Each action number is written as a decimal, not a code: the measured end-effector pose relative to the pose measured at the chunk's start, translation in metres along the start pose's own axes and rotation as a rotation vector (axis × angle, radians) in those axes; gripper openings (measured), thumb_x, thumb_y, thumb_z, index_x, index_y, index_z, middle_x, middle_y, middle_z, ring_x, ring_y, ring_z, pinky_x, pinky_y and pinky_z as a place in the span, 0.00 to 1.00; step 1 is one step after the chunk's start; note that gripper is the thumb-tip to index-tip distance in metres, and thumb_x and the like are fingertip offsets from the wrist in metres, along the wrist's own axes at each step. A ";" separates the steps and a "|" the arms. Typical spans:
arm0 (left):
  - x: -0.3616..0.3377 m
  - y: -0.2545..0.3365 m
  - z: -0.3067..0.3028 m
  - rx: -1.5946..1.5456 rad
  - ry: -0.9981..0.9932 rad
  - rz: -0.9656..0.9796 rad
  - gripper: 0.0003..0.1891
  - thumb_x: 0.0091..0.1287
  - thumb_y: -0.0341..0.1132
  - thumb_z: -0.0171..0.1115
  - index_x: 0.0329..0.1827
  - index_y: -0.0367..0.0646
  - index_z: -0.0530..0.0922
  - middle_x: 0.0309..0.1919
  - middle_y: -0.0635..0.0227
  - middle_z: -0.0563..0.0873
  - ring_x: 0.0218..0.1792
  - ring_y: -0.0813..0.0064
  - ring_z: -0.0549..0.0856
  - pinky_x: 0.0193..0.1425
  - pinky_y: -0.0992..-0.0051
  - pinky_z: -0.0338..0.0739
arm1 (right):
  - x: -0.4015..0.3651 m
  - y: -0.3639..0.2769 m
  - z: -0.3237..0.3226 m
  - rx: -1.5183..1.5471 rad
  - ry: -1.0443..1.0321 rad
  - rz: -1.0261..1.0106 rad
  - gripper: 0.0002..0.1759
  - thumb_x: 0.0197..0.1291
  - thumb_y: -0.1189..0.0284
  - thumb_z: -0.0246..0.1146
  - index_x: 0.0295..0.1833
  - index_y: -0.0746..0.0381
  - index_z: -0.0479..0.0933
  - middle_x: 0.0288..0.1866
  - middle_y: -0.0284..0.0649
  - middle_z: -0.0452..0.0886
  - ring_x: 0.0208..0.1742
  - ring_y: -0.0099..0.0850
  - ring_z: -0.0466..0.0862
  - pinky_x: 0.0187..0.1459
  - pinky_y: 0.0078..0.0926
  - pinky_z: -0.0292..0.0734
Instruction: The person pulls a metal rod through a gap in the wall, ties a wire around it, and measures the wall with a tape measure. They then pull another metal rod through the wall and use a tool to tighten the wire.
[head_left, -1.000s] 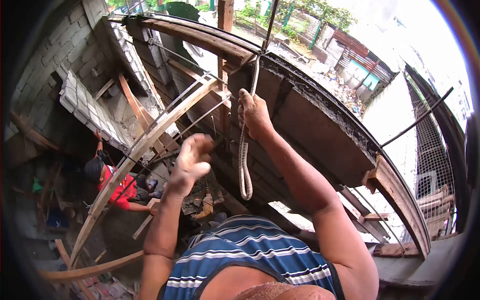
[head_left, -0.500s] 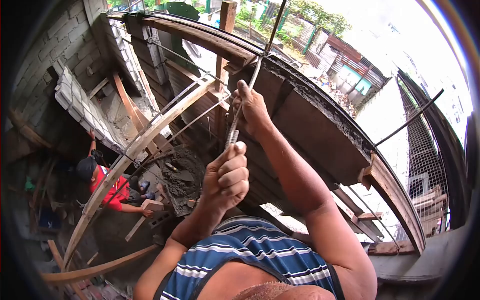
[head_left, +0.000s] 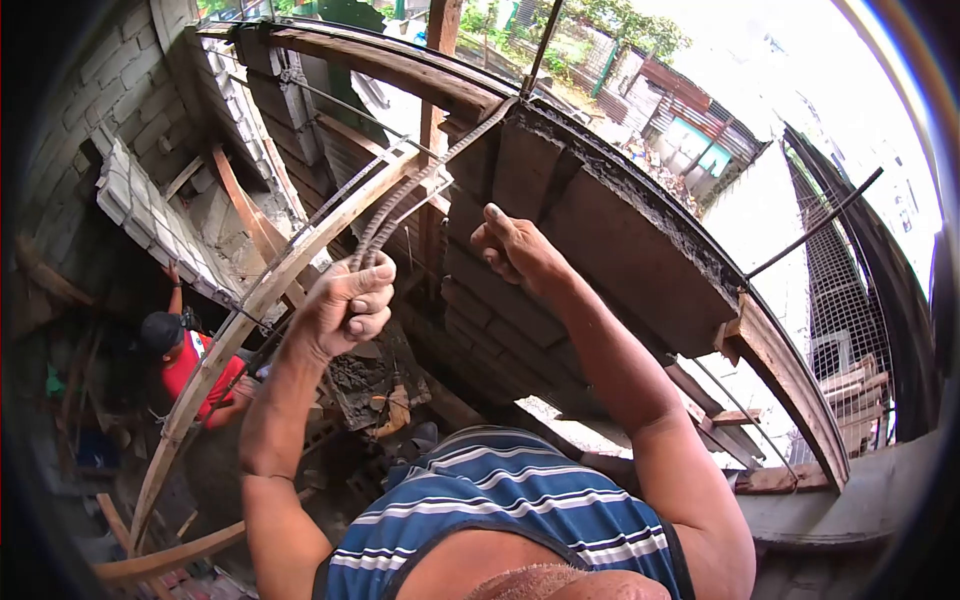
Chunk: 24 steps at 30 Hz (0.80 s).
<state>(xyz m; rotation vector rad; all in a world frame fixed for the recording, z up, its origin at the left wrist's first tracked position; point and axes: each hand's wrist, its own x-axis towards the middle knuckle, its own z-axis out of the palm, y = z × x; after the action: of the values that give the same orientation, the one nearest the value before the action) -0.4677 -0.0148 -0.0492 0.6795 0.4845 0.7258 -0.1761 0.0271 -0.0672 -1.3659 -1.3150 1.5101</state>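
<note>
My left hand (head_left: 345, 305) is closed around a grey, ridged rope (head_left: 405, 195). From that fist the rope slants up to the beam's edge beside an upright metal rod (head_left: 541, 50); near the hand it looks doubled and bends in a curve. My right hand (head_left: 515, 250) is apart from the rope, in front of the dark underside of the panels. Its fingers are curled in and the thumb points up, with nothing showing in its grip.
Below left, a person in a red shirt (head_left: 195, 375) crouches behind a curved-looking wooden plank (head_left: 270, 280). Dark wet mortar (head_left: 365, 385) lies below my left hand. A long beam (head_left: 390, 68) crosses the top, and a metal bar (head_left: 815, 222) juts out at the right.
My left hand has moved left and up with the rope, which has gone from straight to curved. My right hand has let go of the rope and dropped slightly. The person in red has drawn one arm in.
</note>
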 end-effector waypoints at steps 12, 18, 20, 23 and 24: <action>-0.009 0.061 0.024 0.773 0.233 0.050 0.09 0.68 0.31 0.65 0.38 0.41 0.71 0.18 0.75 0.71 0.14 0.85 0.70 0.15 0.81 0.65 | -0.001 0.040 -0.030 0.142 0.151 0.145 0.40 0.73 0.38 0.47 0.50 0.70 0.79 0.27 0.32 0.73 0.24 0.20 0.68 0.22 0.22 0.60; 0.004 0.026 -0.010 0.606 0.184 0.094 0.09 0.69 0.34 0.67 0.42 0.42 0.74 0.17 0.75 0.72 0.15 0.82 0.73 0.18 0.78 0.68 | 0.012 0.041 -0.021 0.147 0.043 0.119 0.35 0.74 0.41 0.49 0.47 0.66 0.79 0.26 0.30 0.71 0.24 0.19 0.67 0.23 0.22 0.60; 0.010 -0.004 -0.015 0.372 0.176 0.117 0.08 0.70 0.34 0.65 0.44 0.42 0.75 0.17 0.74 0.72 0.14 0.80 0.72 0.18 0.77 0.68 | 0.014 0.030 -0.015 0.141 -0.011 0.064 0.31 0.75 0.44 0.50 0.46 0.64 0.79 0.26 0.29 0.71 0.25 0.18 0.68 0.23 0.22 0.62; 0.035 -0.074 -0.012 0.110 0.128 0.191 0.04 0.71 0.30 0.63 0.42 0.43 0.76 0.20 0.74 0.75 0.18 0.81 0.75 0.21 0.79 0.69 | 0.023 0.029 0.011 -0.069 -0.043 -0.099 0.23 0.75 0.54 0.57 0.46 0.65 0.80 0.35 0.33 0.80 0.34 0.19 0.75 0.34 0.21 0.72; 0.046 -0.098 -0.008 0.111 0.173 0.218 0.03 0.72 0.30 0.62 0.42 0.43 0.76 0.20 0.74 0.76 0.19 0.81 0.75 0.22 0.79 0.70 | 0.021 0.025 0.017 -0.180 -0.063 -0.211 0.25 0.74 0.53 0.58 0.47 0.68 0.80 0.40 0.36 0.83 0.40 0.22 0.79 0.44 0.24 0.76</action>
<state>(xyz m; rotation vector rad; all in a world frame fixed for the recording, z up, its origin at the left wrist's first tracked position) -0.3997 -0.0325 -0.1319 0.7847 0.6187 0.9737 -0.1938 0.0374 -0.0977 -1.2514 -1.6136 1.3275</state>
